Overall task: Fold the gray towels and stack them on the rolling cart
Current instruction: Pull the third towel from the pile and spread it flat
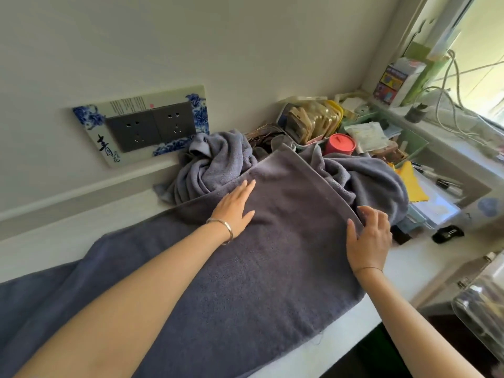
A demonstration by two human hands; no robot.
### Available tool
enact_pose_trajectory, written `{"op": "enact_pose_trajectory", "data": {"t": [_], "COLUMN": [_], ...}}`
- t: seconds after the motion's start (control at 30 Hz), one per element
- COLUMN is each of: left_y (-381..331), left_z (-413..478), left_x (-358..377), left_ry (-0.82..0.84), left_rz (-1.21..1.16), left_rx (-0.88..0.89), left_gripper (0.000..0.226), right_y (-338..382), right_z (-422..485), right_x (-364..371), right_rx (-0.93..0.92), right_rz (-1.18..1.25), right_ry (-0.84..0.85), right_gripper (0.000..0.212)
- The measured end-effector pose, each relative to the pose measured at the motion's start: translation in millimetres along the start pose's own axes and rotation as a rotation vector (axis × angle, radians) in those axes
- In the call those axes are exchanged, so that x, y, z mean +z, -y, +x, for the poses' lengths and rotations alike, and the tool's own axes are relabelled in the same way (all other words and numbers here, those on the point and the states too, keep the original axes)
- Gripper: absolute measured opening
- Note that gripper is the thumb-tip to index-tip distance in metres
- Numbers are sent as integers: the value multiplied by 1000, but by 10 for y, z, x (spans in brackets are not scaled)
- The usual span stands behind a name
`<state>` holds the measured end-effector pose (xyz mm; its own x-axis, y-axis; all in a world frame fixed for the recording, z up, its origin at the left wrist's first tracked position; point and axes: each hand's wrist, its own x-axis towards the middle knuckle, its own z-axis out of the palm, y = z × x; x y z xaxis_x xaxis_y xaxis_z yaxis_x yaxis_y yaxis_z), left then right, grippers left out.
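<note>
A large gray towel lies spread along the white counter, running from the lower left to the middle. My left hand rests flat on it, palm down, fingers together. My right hand is at the towel's right edge, its fingers curled over the hem. Behind the spread towel, more gray towels lie crumpled in a heap, and another bunched one sits to the right of it. The rolling cart is not in view.
A wall socket plate with blue floral trim sits behind the heap. Cluttered boxes, a red lidded jar, a yellow cloth and pens crowd the back right corner. A clear plastic container stands at the right edge.
</note>
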<state>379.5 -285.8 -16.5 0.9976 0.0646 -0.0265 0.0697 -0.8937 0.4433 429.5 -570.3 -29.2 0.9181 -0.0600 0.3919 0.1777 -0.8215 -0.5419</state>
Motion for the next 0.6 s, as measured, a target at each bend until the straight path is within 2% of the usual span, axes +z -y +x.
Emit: {"op": "enact_pose_trajectory", "data": {"t": [0.1,0.23,0.33,0.47,0.6], "left_y": [238,586,893,1353,1692], "left_z": [-464,-1268,-1856,-2580,-3170], "left_x": [194,405,426,286,152], "left_ry": [-1,33,-7,-47,-21], "left_rz": [35,76,116,161,213], "left_rx": [-48,-198,-300,-488,-632], "left_gripper": [63,84,87,73,70], "right_y": [223,732,1149,1644,1927], "right_z": [-223,-851,-1426,-2150,-2622], "right_x": [147,532,779,966,1022], "right_rx": [-201,-443,-526,-636,-757], "right_rz": [-41,18,59,23,-127], "right_ry": [32,262,470,702,826], "right_gripper": [38,42,46,46,50]}}
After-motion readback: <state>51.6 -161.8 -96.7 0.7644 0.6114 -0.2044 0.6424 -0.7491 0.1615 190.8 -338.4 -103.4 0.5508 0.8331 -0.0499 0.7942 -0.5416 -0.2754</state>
